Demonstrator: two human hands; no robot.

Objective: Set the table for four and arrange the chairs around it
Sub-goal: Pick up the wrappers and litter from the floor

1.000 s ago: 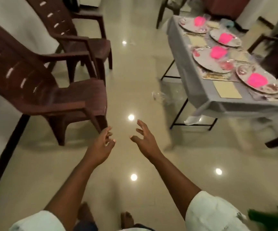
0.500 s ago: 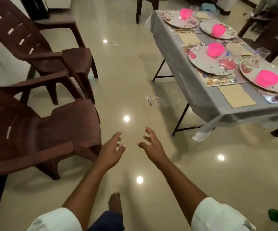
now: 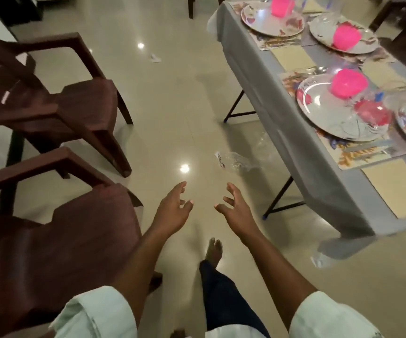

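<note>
Both my hands are out in front of me over the bare floor, holding nothing: my left hand (image 3: 172, 211) and my right hand (image 3: 237, 211) have fingers spread and loosely bent, palms turned toward each other.

The near chair (image 3: 58, 245) sits just to my left, its seat edge beside my left forearm; a 2nd brown chair (image 3: 58, 103) stands farther off on the left. The table (image 3: 294, 132) runs along the right, already laid with plates (image 3: 328, 118) and pink cups (image 3: 348, 82).

I judge the moulded plastic chair to be light and stiff but bulky, so 2 hands suit it. The armrest (image 3: 50, 159) looks like the firmest hold. Its legs may slide easily on the glossy tiles.
</note>
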